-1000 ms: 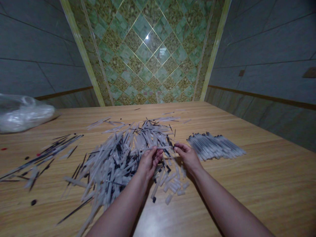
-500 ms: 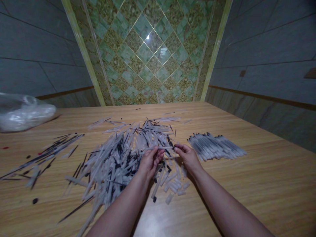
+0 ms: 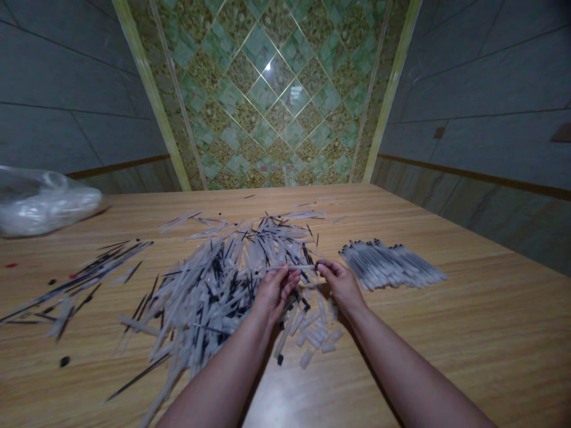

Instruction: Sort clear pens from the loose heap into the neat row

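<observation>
My left hand (image 3: 273, 292) and my right hand (image 3: 339, 283) meet over the table's middle, each pinching one end of a thin translucent pen tube (image 3: 292, 268) held level between them. Just behind and left of the hands spreads a big loose heap of clear pen tubes and black refills (image 3: 214, 285). Several short clear caps (image 3: 314, 336) lie scattered under and in front of my hands. To the right of my right hand lies a tidy bundle of assembled pens (image 3: 392, 264).
A wooden table (image 3: 446, 333) fills the lower view. A smaller scatter of black refills (image 3: 75, 282) lies at the left. A clear plastic bag (image 3: 42, 205) sits at the far left edge. Tiled walls rise behind the table.
Both hands stay together on the tube with only small finger movement. The view has shifted very slightly.
</observation>
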Tool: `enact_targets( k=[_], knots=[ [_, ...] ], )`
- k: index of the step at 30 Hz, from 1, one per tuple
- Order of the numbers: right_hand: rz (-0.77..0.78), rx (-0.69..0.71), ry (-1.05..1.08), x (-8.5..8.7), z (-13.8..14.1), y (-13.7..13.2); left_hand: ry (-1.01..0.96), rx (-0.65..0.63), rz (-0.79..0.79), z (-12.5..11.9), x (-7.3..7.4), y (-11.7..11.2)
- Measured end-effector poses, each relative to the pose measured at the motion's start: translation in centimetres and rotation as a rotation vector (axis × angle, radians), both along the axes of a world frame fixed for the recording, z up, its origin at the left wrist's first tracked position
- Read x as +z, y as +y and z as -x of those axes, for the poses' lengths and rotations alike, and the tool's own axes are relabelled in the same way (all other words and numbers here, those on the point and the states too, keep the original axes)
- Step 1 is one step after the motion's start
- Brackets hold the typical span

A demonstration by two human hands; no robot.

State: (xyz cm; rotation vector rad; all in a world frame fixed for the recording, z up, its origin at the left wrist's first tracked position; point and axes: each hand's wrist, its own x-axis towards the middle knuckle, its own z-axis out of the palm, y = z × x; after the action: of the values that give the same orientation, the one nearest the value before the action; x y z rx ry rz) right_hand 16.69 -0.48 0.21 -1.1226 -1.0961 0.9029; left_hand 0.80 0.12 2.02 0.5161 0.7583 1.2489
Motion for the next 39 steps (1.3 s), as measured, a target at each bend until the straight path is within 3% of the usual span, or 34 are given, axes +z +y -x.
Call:
enact_targets(
  k=[12, 19, 26, 33, 39],
  knots=[
    [-0.045, -0.028, -0.12, -0.8, -0.2, 0.4, -0.005, -0.019, -0.015, -0.1, -0.1, -0.2],
    [0.021, 0.02, -0.34, -0.8, -0.3, -0.2, 0.019, -0.04, -0.04, -0.1, -0.1, -0.2],
    [-0.023, 0.068, -0.17, -0.7, -0.9, 0.1, 0.015, -0.049, -0.039, 0.0, -0.2, -0.1],
    [0.003, 0.003, -0.436, -0.1, -1.0, -0.5, 0.048, -0.068, -0.042, -0.2, -0.3, -0.2],
    [-0.024, 0.075, -0.289, -0.5, -1.5, -0.2, 0.051, -0.055, -0.049, -0.1, -0.3, -0.2]
  ],
)
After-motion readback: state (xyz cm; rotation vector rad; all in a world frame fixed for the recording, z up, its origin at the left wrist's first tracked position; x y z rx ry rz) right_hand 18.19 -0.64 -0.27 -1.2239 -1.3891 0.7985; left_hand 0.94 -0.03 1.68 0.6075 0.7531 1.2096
